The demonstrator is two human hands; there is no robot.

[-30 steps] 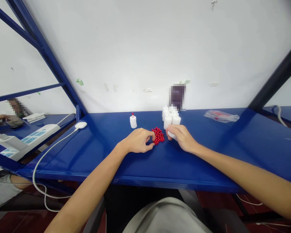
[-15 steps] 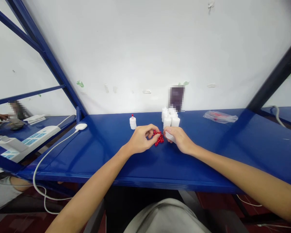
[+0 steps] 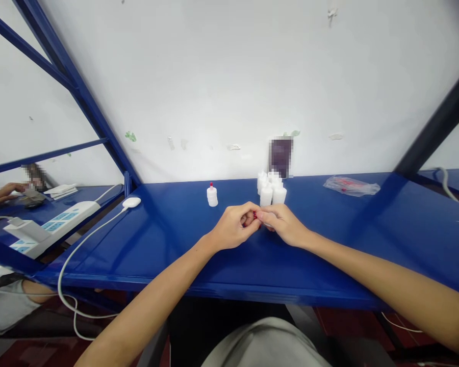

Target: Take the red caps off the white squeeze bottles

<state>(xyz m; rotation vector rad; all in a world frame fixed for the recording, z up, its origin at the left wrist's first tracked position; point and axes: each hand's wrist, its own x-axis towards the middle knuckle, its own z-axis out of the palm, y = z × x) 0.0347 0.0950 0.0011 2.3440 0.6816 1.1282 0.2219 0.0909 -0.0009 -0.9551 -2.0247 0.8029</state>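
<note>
My left hand [image 3: 235, 227] and my right hand [image 3: 286, 224] meet at the fingertips over the middle of the blue table. Closed fingers of the right hand grip a small white squeeze bottle, mostly hidden by them. A small red cap [image 3: 255, 215] shows at the pinched fingertips of the left hand, right at the bottle's end. The pile of red caps on the table is almost wholly covered by my left hand. Just beyond the hands stands a cluster of white bottles [image 3: 266, 195]. Farther left, one white bottle with a red cap [image 3: 211, 195] stands upright.
A clear plastic bag [image 3: 352, 186] with red bits inside lies at the back right of the blue table [image 3: 168, 250]. At left are a white cable with a flat plug [image 3: 131, 203], a power strip [image 3: 67, 218] and another person's hand [image 3: 9, 190].
My left hand has moved right from the pile of red caps to meet my right hand, fingers now pinched. The right hand still grips the bottle. The view has shifted slightly.
</note>
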